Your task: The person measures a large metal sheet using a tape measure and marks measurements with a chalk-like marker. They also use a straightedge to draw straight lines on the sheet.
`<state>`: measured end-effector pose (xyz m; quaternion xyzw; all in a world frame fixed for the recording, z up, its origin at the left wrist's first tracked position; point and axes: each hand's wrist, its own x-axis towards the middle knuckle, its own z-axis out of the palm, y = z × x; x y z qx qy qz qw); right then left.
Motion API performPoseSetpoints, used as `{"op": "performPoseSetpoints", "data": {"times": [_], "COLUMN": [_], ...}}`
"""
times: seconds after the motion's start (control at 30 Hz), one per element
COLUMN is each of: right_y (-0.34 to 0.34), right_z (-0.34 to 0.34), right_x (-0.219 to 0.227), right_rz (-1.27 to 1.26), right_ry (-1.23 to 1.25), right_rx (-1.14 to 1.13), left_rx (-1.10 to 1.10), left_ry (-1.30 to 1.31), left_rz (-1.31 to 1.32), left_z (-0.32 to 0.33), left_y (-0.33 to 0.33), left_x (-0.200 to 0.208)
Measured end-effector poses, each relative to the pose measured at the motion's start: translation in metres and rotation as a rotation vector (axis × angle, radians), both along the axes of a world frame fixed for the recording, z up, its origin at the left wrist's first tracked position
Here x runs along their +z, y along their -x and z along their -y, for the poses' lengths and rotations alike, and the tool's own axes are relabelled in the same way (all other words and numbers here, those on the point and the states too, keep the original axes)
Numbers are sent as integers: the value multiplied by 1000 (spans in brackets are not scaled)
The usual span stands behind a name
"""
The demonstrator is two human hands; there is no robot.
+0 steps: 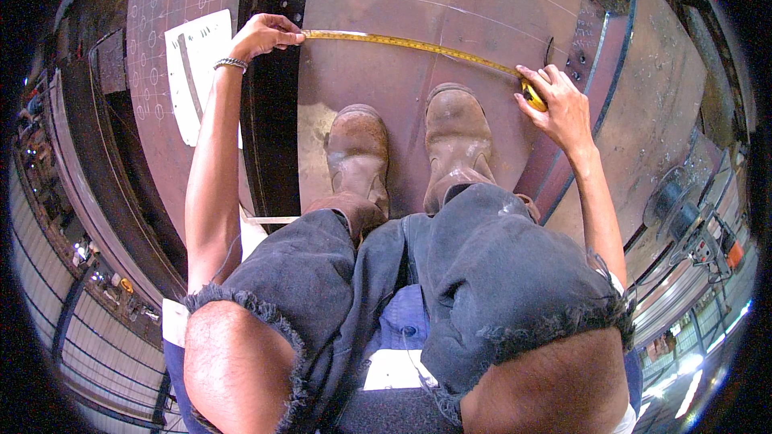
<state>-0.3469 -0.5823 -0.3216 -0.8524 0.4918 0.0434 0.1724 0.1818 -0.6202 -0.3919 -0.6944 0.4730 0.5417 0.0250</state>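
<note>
A yellow tape measure [418,46] is stretched across the brown steel plate [378,0] in front of my boots. My left hand [268,36] pinches its free end at the plate's left edge, beside a dark gap. At the other end my right hand [556,100] is closed around the yellow and black case, close to the plate's right edge. Thin white lines are marked on the plate, and the blade lies nearer to me than they do.
Brown boots [358,145] stand on the plate. On the left, a white sheet [197,72] lies on another plate [149,48] with chalk circles. A raised steel edge [611,72] runs along the right. Farther right sits a dark wire spool [674,202] beside a machine.
</note>
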Motion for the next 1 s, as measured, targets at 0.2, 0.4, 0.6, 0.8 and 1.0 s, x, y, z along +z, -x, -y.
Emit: {"op": "performPoseSetpoints", "data": {"times": [0.2, 0.4, 0.6, 0.8, 1.0], "right_y": [3, 0, -52, -119, -147], "right_z": [1, 0, 6, -6, -28], "right_x": [-3, 2, 22, 39, 40], "right_rz": [7, 373, 841, 1008, 824], "right_ry": [1, -74, -215, -431, -660], "right_rx": [1, -243, -614, -478, -308], "left_rx": [39, 193, 339, 363, 525], "left_ry": [-33, 76, 188, 268, 317], "left_rz": [13, -63, -134, -254, -251], "left_z": [1, -4, -6, -18, -31], "left_y": [3, -4, -7, 13, -17], "left_x": [3, 35, 76, 113, 118]}}
